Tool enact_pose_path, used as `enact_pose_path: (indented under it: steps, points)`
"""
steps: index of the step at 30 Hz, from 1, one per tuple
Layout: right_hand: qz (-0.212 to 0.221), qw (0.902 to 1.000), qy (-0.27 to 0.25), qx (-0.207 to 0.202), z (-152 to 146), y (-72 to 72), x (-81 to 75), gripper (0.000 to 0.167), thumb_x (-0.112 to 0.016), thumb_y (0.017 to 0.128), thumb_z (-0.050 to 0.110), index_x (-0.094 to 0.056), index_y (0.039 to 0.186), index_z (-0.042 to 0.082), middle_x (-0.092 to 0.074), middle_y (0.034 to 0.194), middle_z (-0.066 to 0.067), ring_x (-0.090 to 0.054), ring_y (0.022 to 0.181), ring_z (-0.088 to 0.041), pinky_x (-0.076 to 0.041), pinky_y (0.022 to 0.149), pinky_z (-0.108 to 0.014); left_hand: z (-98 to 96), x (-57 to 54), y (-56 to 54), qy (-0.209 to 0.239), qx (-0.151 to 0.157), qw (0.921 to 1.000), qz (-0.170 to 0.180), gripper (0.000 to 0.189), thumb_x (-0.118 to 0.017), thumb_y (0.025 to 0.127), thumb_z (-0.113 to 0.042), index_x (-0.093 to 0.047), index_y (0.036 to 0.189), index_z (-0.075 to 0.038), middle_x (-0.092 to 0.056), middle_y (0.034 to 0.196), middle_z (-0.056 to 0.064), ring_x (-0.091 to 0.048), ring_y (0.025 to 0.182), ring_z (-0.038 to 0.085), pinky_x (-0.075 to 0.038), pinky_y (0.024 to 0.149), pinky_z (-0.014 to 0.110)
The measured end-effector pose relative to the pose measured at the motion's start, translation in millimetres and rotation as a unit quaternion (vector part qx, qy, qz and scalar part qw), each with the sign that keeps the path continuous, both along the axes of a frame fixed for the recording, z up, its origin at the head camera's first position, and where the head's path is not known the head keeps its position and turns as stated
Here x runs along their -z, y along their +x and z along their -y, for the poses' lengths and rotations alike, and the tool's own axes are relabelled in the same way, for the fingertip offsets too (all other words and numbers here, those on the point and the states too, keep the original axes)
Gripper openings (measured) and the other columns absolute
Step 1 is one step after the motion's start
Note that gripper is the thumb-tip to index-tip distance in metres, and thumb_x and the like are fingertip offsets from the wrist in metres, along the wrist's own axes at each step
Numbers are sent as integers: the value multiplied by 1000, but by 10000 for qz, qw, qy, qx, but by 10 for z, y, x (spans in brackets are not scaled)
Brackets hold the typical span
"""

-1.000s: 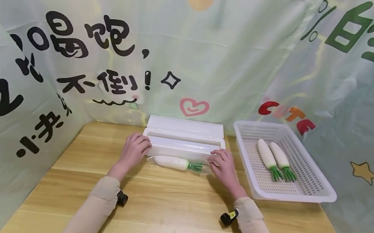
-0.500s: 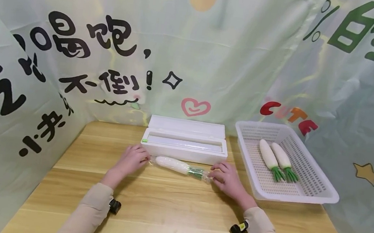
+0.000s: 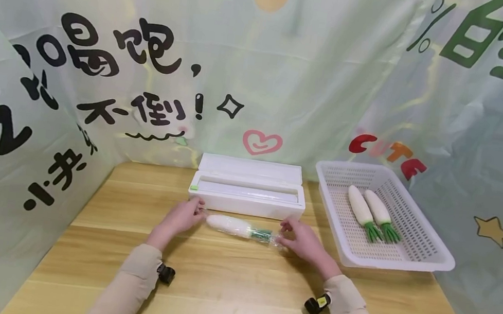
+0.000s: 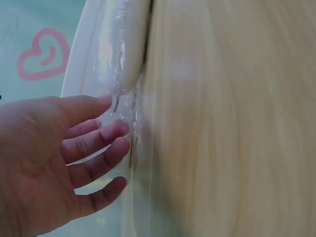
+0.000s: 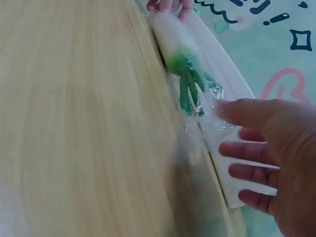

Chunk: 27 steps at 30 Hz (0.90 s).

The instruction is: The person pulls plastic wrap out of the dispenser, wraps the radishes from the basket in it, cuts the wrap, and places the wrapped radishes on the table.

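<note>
A: Begin at left, please.
B: Beige sleeve [image 3: 126,277] at near left, black camera [image 3: 166,274] at the cuff. Beyond it, left hand [image 3: 181,216], reaching toward the far side of the desk [image 3: 226,299].
A: Left fingers [image 4: 101,164]?
B: Loosely bent and spread, thumb parted from the others; thumb tip at the clear film [image 4: 127,106], film touched at its left end.
A: Middle?
B: Wrapped radish [image 3: 228,225] lying crosswise between both hands, white root to left, green leaves to right, film bunched past each end. Just beyond it, white box [image 3: 246,206], lid raised at far side, film roll [image 3: 247,193] visible inside, green tab [image 3: 194,188] at left.
A: Right hand [image 3: 304,241]?
B: At the leaf end. Fingers likewise relaxed and parted, thumb touching film.
A: Far right?
B: White basket [image 3: 417,212], two unwrapped radishes [image 3: 369,206] side by side inside, leaves toward near right.
</note>
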State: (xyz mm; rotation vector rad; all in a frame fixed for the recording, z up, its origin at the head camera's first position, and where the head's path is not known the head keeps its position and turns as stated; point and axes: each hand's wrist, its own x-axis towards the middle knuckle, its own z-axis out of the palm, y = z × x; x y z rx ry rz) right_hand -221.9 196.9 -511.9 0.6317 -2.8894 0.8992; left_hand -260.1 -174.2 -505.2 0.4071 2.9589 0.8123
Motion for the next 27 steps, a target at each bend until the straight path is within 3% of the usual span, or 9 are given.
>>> enact_pose_path:
  steps: [3, 8, 12, 15, 19, 22, 27]
  points:
    - [-233, 9978, 562, -258, 22, 10, 12, 42, -77, 81, 32, -67, 113, 6, -71, 104, -7, -62, 99, -26, -49, 92, -47, -21, 10, 30, -47, 136, 9997, 203, 32, -65, 92, -24, -64, 119, -7, -69, 103, 7, -64, 96, 23, -52, 90, 44]
    - [-798, 9901, 927, -693, 61, 52, 23, 16, -75, 82, 24, -74, 89, 10, -70, 97, -6, -59, 96, -25, -45, 89, -45, -37, 32, 98, -196, 241, 9994, 125, 17, -68, 88, -19, -71, 103, -10, -62, 112, 9, -57, 105, 27, -49, 96, 47]
    - [-937, 9894, 880, -682, 107, 76, 1, 4, -71, 84, 16, -73, 83, 12, -71, 89, -3, -56, 87, -21, -45, 81, -40, -54, 14, 138, -109, 52, 9999, 93, 4, -70, 88, -19, -69, 86, -16, -66, 95, 1, -60, 90, 19, -51, 86, 40]
    - [-736, 9928, 881, -354, 135, 87, -23, 4, -70, 86, 17, -72, 83, 14, -72, 83, 0, -54, 80, -16, -45, 76, -36, -65, 1, 166, 35, -51, 9998, 200, 6, -71, 88, -19, -69, 83, -18, -69, 84, -4, -61, 80, 11, -53, 79, 35]
    - [-205, 9982, 556, 43, 112, 116, -28, 12, -70, 86, 15, -71, 96, 11, -73, 86, -2, -58, 79, -16, -49, 75, -35, -63, 35, 207, 359, -56, 9987, 348, 4, -71, 88, -19, -68, 89, -16, -72, 90, -2, -66, 86, 12, -55, 82, 36]
    - [190, 9997, 138, -65, 48, 152, -56, 22, -69, 87, 16, -68, 107, 7, -73, 93, -7, -65, 85, -19, -54, 78, -37, -45, 29, 253, 611, 39, 9968, 520, 7, -70, 89, -20, -67, 94, -17, -71, 95, 0, -66, 89, 14, -55, 84, 37]
    - [669, 9968, -333, -288, -27, 179, -113, 17, -66, 91, 27, -69, 99, 12, -72, 94, -1, -66, 86, -15, -55, 80, -35, -22, -34, 326, 786, 215, 9936, 782, 5, -70, 89, -24, -68, 90, -19, -69, 89, -3, -60, 77, 11, -52, 73, 31]
